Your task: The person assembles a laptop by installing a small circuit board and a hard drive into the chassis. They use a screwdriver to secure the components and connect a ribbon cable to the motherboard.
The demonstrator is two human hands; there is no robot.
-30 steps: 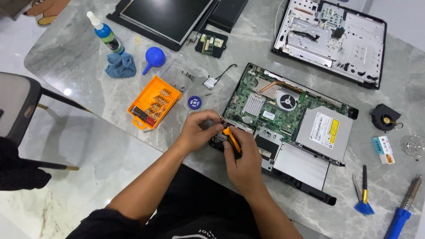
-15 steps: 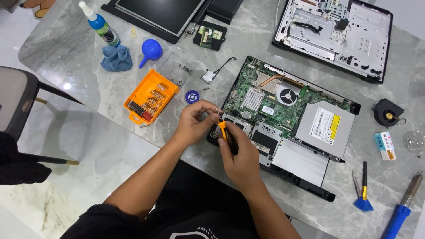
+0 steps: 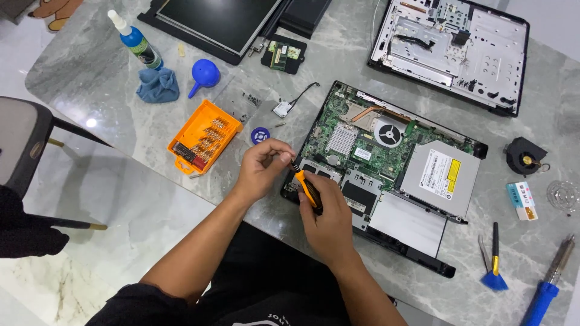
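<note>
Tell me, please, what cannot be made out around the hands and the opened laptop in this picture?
Head view:
- Screwdriver tip: hidden by left hand fingers.
- Opened laptop near-left corner: covered by right hand.
- Any screw at the tip: too small.
- Blue-handled tool: cut off by bottom edge.

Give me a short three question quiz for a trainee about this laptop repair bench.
1. True or false: the right hand holds an orange and black screwdriver.
2. What lies between the orange bit case and the opened laptop base? A) blue disc B) fan C) brush
3. Fill in: the left hand pinches the screwdriver's ____.

Key: 1 true; 2 A; 3 tip.
</note>
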